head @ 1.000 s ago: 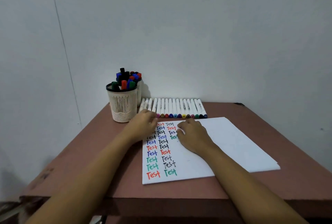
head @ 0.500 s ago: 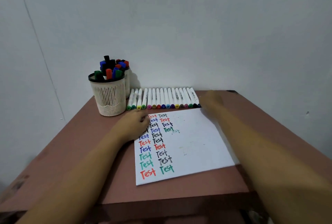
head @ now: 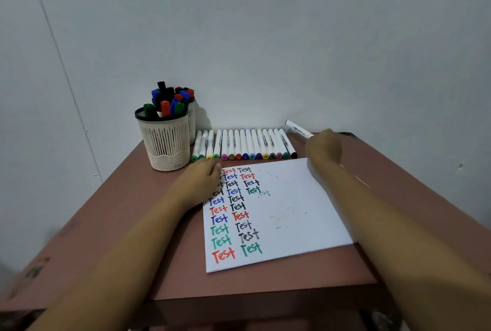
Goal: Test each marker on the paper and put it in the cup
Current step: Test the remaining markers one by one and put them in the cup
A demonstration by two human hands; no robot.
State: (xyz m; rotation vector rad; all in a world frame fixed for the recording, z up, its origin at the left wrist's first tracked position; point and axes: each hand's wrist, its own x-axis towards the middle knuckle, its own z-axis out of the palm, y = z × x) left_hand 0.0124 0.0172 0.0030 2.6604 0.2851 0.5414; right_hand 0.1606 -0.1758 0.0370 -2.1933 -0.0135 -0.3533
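Right hand (head: 322, 148) is at the far right end of the marker row (head: 244, 144). One white marker (head: 299, 129) is gripped in its curled fingers (head: 311, 142) and held clear of the bench (head: 127, 213), dark end aimed at the wall (head: 265, 38). Whether that end is capped cannot be told.

Left hand (head: 200, 180) is laid on the top-left corner of the paper (head: 297, 211), fingers relaxed, nothing held. The sheet is pinned by it.

Step judged: pickup for a test stroke.
- Any cap is likely to be pulled with the left hand, so the sheet may shift once released.
- The word is best written in the blank area right of the two "Test" columns.
- The cap should be pressed home before the drop.
- The front cup (head: 166, 144) is already crowded, so the marker should be slid upright into a gap and the rim not knocked.

Bench: reddish-brown, matt. The sheet lies skewed, its near corner close to the front edge. A second cup (head: 192, 125) stands just behind the first. Pale bare wall, dim light, room corner at left.
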